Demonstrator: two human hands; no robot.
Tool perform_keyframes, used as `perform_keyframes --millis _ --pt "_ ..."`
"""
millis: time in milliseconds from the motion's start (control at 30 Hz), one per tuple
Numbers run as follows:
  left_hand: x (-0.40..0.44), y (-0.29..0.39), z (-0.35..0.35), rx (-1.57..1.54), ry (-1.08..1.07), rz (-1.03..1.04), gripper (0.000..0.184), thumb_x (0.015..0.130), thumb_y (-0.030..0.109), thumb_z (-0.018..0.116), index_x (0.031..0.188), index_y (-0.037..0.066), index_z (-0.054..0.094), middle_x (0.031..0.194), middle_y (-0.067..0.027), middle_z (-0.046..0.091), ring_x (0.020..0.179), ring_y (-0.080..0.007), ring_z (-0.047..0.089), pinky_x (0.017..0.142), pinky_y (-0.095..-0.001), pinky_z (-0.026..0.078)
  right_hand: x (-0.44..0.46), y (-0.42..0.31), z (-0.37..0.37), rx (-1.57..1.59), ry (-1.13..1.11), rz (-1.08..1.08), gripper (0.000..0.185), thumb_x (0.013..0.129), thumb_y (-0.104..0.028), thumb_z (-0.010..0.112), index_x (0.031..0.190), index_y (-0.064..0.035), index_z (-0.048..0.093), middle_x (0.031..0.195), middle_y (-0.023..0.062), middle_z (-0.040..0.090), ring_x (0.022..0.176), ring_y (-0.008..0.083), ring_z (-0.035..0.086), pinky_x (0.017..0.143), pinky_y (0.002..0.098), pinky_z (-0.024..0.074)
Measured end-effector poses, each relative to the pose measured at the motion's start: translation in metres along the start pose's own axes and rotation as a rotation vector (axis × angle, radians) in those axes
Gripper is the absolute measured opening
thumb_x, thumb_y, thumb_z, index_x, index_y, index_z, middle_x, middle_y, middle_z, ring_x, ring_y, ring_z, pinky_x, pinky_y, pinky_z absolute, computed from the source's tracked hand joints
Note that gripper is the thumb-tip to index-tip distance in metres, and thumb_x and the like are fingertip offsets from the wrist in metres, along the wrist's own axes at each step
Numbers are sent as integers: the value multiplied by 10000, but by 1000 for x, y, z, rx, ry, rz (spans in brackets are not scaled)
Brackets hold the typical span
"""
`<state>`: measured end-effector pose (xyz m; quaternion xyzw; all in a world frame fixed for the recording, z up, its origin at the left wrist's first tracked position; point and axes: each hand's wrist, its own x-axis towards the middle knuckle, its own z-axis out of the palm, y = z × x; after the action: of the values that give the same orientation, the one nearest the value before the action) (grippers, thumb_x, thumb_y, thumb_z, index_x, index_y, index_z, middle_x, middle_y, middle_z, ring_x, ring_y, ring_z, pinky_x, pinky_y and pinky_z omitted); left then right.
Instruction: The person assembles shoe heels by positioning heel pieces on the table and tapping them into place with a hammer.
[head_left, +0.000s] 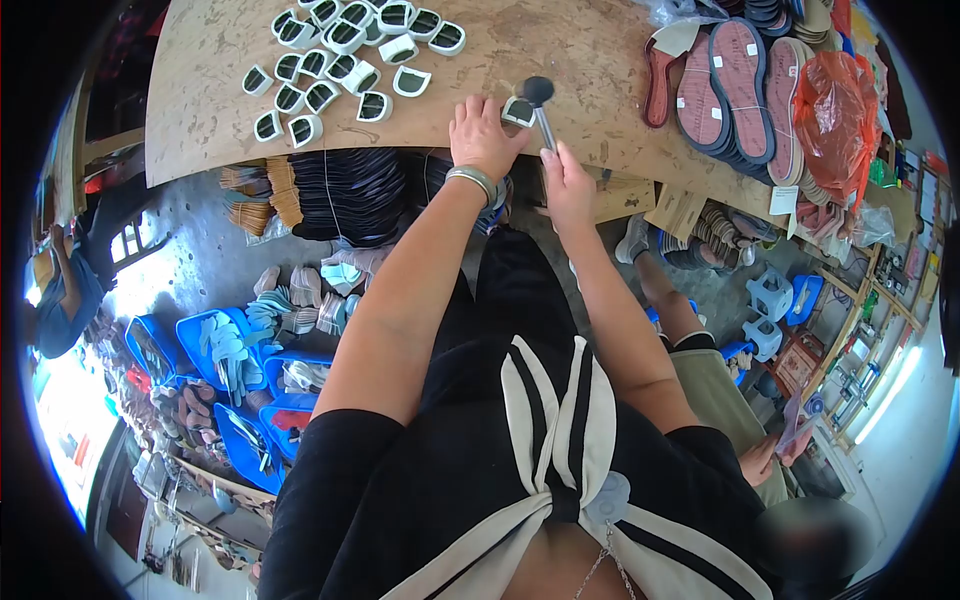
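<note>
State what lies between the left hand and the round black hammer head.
One white, dark-lined, curved piece on the brown wooden table, in the head view.

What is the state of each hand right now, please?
Left hand: open, beside a white D-shaped piece; contact cannot be told.
Right hand: closed, holding a black-headed mallet.

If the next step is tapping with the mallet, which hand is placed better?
Probably the right hand: it grips the mallet, whose dark head is close to the white piece. The left hand rests beside that piece, with no tool visible.
</note>
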<state>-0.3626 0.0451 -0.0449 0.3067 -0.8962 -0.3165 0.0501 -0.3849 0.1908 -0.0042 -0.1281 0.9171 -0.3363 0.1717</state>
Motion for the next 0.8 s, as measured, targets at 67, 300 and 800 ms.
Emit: perform_keyframes --millis 67,300,800 --pt "1 0 1 4 2 -8 557 699 369 784 1156 110 601 1153 -94 537 1137 -292 490 975 -414 417 -1 0 3 72 67 -6 388 972 -363 549 1223 -77 624 876 206 681 796 388 659 687 457 509" --pt "10 10 -1 -13 -35 43 606 742 344 784 1249 93 565 1155 -95 547 1129 -270 520 941 -404 447 42 22 -15 -205 153 -26 354 958 -353 569 1258 -172 620 776 143 651 693 319 639 634 427 489" --pt "-62 70 -202 -1959 -762 -336 548 1017 303 313 1356 -116 412 1418 -274 457 1325 -363 464 1089 -415 418 19 -91 -107 745 -319 -273 605 878 -300 700 1376 -27 492 1248 99 608 1079 194 609 937 315 460"
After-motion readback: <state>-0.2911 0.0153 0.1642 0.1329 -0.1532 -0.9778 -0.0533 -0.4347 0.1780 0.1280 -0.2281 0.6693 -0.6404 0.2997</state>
